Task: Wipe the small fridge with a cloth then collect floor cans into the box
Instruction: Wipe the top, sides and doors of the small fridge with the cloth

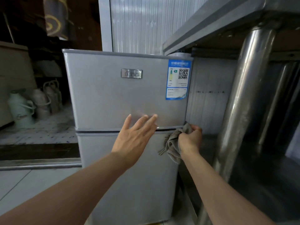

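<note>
- Pale floor tiles (24, 184) run along the lower left, and a ribbed white wall panel (138, 23) rises behind the work area.
- Fingers (195, 127) of the right hand (190, 140) are curled tightly closed around a grey cloth (174, 143), bunching it into a wad.
- That wad is pressed at the right end of the seam between the two doors, its top corner poking up beside the upper door's lower right corner, its loose end hanging down below the fist against the lower door.
- Fingers (146, 121) of the left hand (134, 138) are spread and nearly straight, holding nothing; the tips point up and to the right, over the bottom of the upper door.
- Whether the left palm actually touches the door cannot be told; it lies across the seam, just left of the cloth.
- Both bare forearms reach in from the bottom edge.
- Silver and two-doored, the small fridge (123, 95) stands upright on the floor, long axis vertical, front turned towards the camera and slightly to the left.
- Its upper door carries a small metal badge (131, 73) near the top centre and a blue energy label (177, 79) with a QR code at the upper right.
- Just right of the fridge stands a thick shiny steel leg (240, 98) of a steel table (211, 25), whose top overhangs the fridge's right rear corner.
- Well to the left, in a dim recess, a pale green flask (21, 109) stands with other flasks (47, 98) behind it.
</note>
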`<state>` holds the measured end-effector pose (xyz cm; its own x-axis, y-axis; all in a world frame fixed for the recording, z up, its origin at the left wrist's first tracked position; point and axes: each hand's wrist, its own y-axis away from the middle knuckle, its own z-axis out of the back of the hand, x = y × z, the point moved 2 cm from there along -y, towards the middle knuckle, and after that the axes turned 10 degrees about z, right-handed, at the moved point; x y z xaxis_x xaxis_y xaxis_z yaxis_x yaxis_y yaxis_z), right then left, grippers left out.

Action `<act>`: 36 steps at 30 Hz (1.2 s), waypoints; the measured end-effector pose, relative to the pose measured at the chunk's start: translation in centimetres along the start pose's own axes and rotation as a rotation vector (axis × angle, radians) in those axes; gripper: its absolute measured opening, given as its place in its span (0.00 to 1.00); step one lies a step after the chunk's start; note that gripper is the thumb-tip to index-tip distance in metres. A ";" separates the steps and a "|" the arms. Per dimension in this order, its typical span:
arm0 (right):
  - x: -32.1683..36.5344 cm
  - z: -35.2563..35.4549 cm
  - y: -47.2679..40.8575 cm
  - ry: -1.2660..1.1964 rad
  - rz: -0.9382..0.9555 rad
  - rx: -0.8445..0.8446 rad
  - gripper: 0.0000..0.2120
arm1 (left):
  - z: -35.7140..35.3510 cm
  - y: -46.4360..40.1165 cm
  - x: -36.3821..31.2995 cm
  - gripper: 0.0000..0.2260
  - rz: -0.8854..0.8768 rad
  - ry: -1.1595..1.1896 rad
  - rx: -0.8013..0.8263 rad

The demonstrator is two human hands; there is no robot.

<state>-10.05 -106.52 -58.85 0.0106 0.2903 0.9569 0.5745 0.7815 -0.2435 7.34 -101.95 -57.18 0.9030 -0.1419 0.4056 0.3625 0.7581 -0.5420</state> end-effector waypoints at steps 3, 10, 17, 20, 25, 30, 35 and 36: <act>0.4 0.0 -0.2 0.073 0.072 0.033 0.19 | 1.0 -0.4 0.8 0.29 -0.071 -0.014 0.009; 3.3 0.0 -1.7 0.095 0.151 0.065 0.19 | 2.8 -1.9 1.3 0.32 -0.098 0.057 0.022; 10.7 -1.7 -4.0 0.036 0.213 0.032 0.13 | 9.6 -6.6 4.4 0.36 0.100 0.070 -0.290; 12.2 -1.8 -3.9 0.028 0.231 0.019 0.13 | 10.6 -8.5 6.1 0.40 0.240 0.071 -0.239; 16.3 -3.1 -4.6 -0.025 0.264 -0.023 0.11 | 10.1 -9.1 7.2 0.43 0.283 0.065 -0.165; 16.1 -3.2 -3.8 -0.012 0.365 -0.069 0.15 | 10.0 -9.0 7.1 0.43 0.285 0.079 -0.171; 15.6 -2.8 -2.6 -0.073 0.409 -0.099 0.15 | 10.0 -8.9 7.3 0.43 0.269 0.093 -0.168; 15.4 -2.8 -2.2 -0.093 0.401 -0.089 0.15 | 10.1 -8.9 7.3 0.42 0.260 0.098 -0.165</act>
<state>-8.85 -105.29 -43.12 0.1761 0.6132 0.7701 0.6081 0.5474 -0.5750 8.37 -103.34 -41.91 0.9853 -0.0237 0.1694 0.1421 0.6645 -0.7336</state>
